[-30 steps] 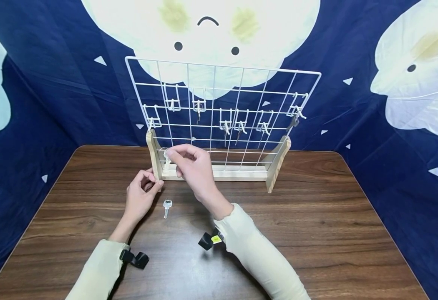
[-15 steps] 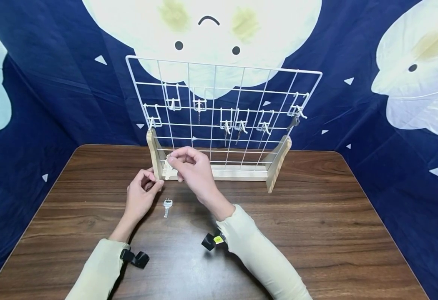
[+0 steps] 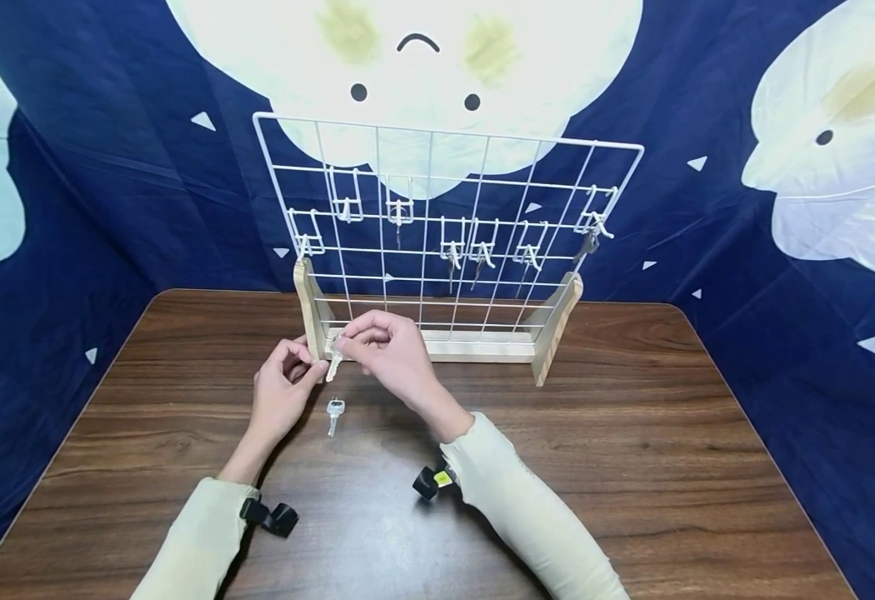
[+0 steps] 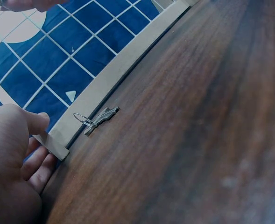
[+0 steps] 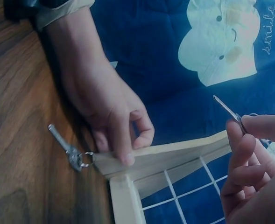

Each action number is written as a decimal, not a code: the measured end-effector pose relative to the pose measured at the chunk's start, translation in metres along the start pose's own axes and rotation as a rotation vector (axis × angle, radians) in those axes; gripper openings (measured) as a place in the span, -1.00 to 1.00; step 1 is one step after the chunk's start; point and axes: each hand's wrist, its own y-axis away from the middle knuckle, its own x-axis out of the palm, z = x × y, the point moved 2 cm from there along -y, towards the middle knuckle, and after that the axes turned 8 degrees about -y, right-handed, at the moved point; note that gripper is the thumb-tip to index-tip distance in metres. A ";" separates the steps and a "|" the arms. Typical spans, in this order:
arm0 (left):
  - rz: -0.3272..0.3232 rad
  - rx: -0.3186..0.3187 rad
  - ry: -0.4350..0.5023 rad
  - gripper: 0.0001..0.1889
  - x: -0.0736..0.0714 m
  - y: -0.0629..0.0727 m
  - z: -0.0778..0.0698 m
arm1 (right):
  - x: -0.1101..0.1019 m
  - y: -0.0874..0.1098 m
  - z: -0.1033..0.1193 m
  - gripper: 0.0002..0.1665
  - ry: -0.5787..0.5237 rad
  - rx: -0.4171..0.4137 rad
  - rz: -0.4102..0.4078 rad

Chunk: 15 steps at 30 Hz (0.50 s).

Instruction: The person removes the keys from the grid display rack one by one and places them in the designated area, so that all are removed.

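Observation:
In the head view my left hand grips the lower front of the left wooden side support of a white wire grid rack. Thumb and fingers lie on either side of that wood in the right wrist view. My right hand pinches a silver key by its head in front of the rack's lower left corner, above the table. A second key with a small ring lies flat on the table beside my left hand; the left wrist view shows this key near the wooden base.
White hooks sit on the grid, some bearing keys, such as one dark key at the right. The leftmost hook shows no key. The wooden table extends forward and right. A blue cloth with clouds hangs behind.
My right hand has moved down with its key, from the grid's lower left to just above the key on the table. My left hand keeps its place on the wooden support.

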 end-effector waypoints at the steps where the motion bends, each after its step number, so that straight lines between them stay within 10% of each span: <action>1: 0.000 0.001 -0.001 -0.75 0.000 0.000 0.000 | -0.001 0.000 -0.002 -0.92 0.004 -0.001 0.003; 15: 0.006 -0.010 -0.022 -0.76 -0.001 -0.001 0.001 | -0.016 0.003 -0.030 -0.88 0.090 0.033 0.033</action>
